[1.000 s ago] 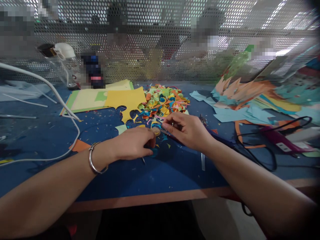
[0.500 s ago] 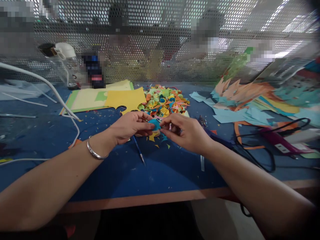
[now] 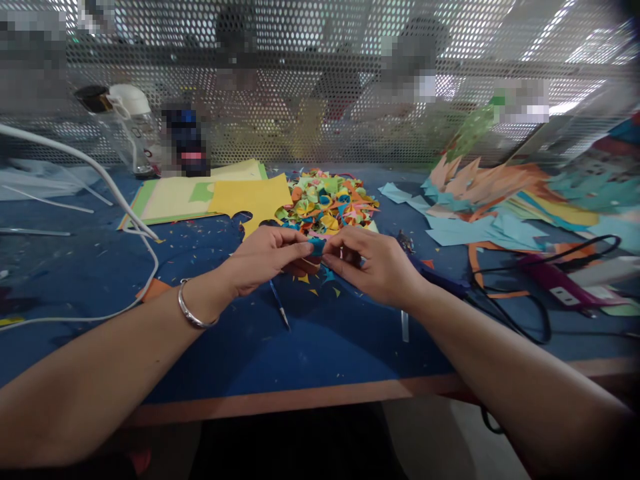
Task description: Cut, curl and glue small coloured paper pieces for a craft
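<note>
Between my two hands is a small blue paper piece [image 3: 318,246], pinched at both sides and curled. My left hand [image 3: 270,257], with a silver bangle on its wrist, grips its left side between thumb and fingers. On its right side, the thumb and forefinger of my right hand [image 3: 370,263] are closed on it. Just behind the hands lies a heap of small coloured paper pieces [image 3: 330,203]. A blue pen-like tool [image 3: 281,307] lies on the table below my left hand, its upper end hidden by the hand.
A yellow sheet with cut-out curves [image 3: 250,197] lies on stacked paper [image 3: 170,200] at the left. White cables [image 3: 113,183] cross there. Orange and light-blue paper [image 3: 490,193], a purple-and-white power strip [image 3: 560,287] and black cords are at right. A perforated metal panel [image 3: 300,100] stands behind.
The blue paper piece was flat and round, facing me; now it is curled and shows less of its face. My left hand has shifted slightly to the right.
</note>
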